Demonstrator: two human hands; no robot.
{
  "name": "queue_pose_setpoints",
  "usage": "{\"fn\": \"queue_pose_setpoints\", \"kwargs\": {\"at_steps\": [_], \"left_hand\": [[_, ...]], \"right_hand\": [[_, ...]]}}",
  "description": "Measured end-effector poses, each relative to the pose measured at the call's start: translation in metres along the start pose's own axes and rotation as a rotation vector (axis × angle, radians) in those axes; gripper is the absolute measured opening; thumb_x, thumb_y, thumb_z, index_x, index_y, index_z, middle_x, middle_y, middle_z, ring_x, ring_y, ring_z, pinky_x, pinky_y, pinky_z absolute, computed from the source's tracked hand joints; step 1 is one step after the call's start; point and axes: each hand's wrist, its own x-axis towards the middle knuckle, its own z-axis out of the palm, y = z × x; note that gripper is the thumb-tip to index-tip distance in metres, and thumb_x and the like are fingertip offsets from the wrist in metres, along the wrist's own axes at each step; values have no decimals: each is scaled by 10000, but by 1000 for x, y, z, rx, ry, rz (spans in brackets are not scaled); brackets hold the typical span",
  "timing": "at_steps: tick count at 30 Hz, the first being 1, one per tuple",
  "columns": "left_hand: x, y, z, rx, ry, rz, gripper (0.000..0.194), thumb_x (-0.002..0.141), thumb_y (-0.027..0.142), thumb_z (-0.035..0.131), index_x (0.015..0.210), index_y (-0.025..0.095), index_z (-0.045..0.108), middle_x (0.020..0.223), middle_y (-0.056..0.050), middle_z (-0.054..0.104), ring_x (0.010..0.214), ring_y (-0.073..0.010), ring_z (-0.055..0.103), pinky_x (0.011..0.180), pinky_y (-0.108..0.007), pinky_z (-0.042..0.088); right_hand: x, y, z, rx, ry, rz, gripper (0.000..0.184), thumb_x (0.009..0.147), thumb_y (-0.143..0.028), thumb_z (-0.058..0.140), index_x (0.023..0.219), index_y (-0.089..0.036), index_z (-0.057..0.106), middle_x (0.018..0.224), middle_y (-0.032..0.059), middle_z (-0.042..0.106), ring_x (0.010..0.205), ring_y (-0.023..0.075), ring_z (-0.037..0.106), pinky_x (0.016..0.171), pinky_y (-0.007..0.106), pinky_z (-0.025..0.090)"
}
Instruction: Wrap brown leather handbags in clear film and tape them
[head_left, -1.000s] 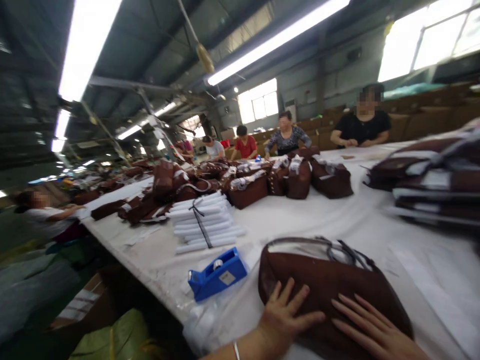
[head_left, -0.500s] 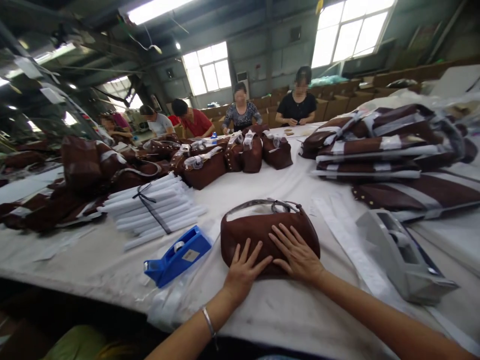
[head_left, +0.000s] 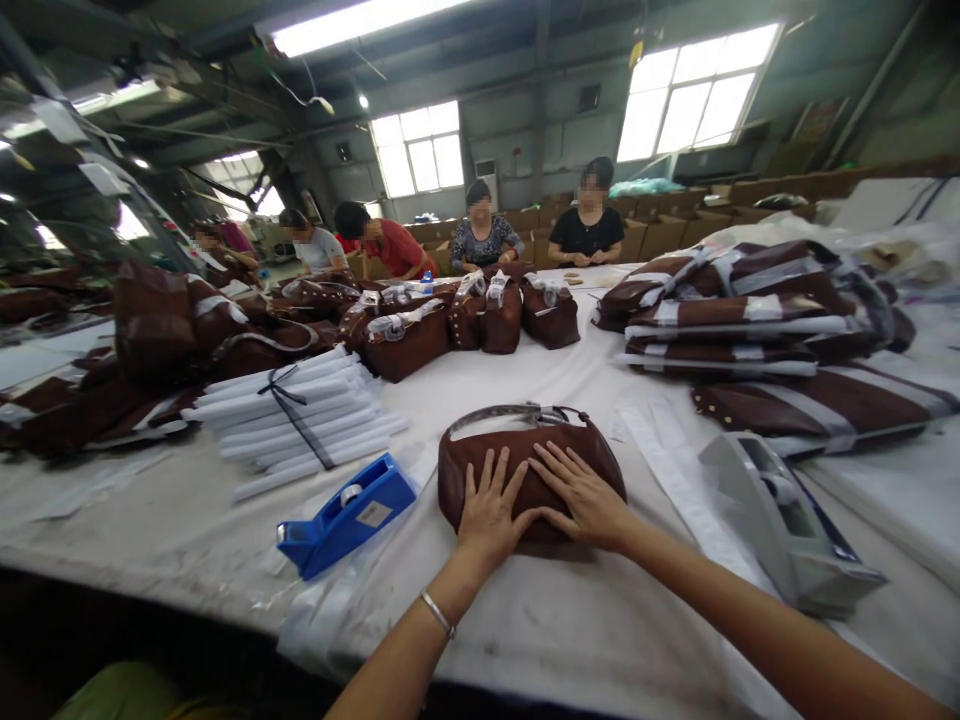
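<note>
A brown leather handbag (head_left: pixel 551 500) lies on the white-covered table in front of me, its wrapped strap curving up along the far edge. My left hand (head_left: pixel 491 505) rests flat on the left part of its front, fingers spread. On the right part, my right hand (head_left: pixel 581 495) lies flat too, fingers stretched out, its thumb meeting the left thumb near the bag's lower middle. To the left of the bag stands a blue tape dispenser (head_left: pixel 349 520). A grey tape dispenser (head_left: pixel 787 520) sits to the right.
A tied bundle of white paper rolls (head_left: pixel 300 420) lies at left. Several brown bags (head_left: pixel 409 340) stand behind it, with more piled at far left. Stacked wrapped bags (head_left: pixel 742 325) are at right. Several people (head_left: pixel 589 230) work across the table (head_left: pixel 540 620).
My left hand has moved up on the handbag, and the two thumbs have come together. The camera view has shifted slightly; the bag stays in place.
</note>
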Motion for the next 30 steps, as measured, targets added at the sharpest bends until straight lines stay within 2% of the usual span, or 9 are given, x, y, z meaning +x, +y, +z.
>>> {"fn": "queue_pose_setpoints", "kwargs": {"at_steps": [4,7,10,13,16,19,22,27,30], "left_hand": [[-4,-2,8,-1,-7,-4,787,919,592,547,1567,322,191,1655,-82,153,1515,-341,158,1156,-665,261],[-4,-1,6,-1,-9,-11,795,914,595,551,1568,321,191,1656,-82,149,1517,-344,149,1159,-675,241],[-3,-1,7,4,-2,-13,798,909,608,550,1566,317,203,1655,-85,157,1518,-346,144,1166,-676,223],[-4,-1,10,5,1,-18,803,909,603,554,1568,322,192,1656,-85,151,1518,-344,142,1163,-669,239],[-4,-2,11,1,11,-27,798,908,576,574,1566,322,200,1656,-89,151,1517,-347,145,1160,-669,241],[-4,-2,10,-10,9,-22,800,899,526,615,1562,308,224,1650,-107,171,1512,-361,157,1151,-680,244],[-3,-1,8,-27,3,-19,793,898,495,630,1559,298,239,1643,-122,189,1508,-367,169,1146,-690,240],[-5,-10,2,-87,-7,-33,745,923,470,598,1556,303,242,1647,-103,182,1515,-345,153,1160,-671,229],[-11,-24,-5,-197,5,-83,691,972,431,514,1568,274,202,1651,-97,174,1523,-293,139,1181,-596,258]], "right_hand": [[17,-2,-11,-11,101,90,728,980,-407,509,1590,-196,170,1633,99,215,1508,278,183,1217,516,245],[26,1,3,-52,160,147,676,995,-373,479,1583,-190,200,1627,98,235,1509,276,178,1226,527,210],[26,10,20,-47,121,134,624,990,-373,488,1552,-178,302,1598,111,312,1483,276,266,1205,522,269],[9,17,20,-29,175,179,530,992,-364,486,1495,-208,424,1564,90,391,1466,285,309,1206,547,257],[-26,19,14,47,388,421,509,991,-398,479,1466,-215,469,1537,104,435,1447,314,344,1195,581,265],[-62,16,19,351,485,744,572,979,-529,460,1464,-228,473,1448,128,538,1328,329,512,1071,558,467],[-76,13,28,818,427,879,560,1003,-594,317,1424,-287,524,1341,79,638,1201,300,627,917,513,586],[-69,29,15,1187,276,878,704,990,-665,192,1212,-233,701,965,108,775,868,282,749,710,445,635],[-58,29,8,1328,312,702,714,995,-645,187,1215,-194,695,1002,135,768,887,284,744,762,456,623]]}}
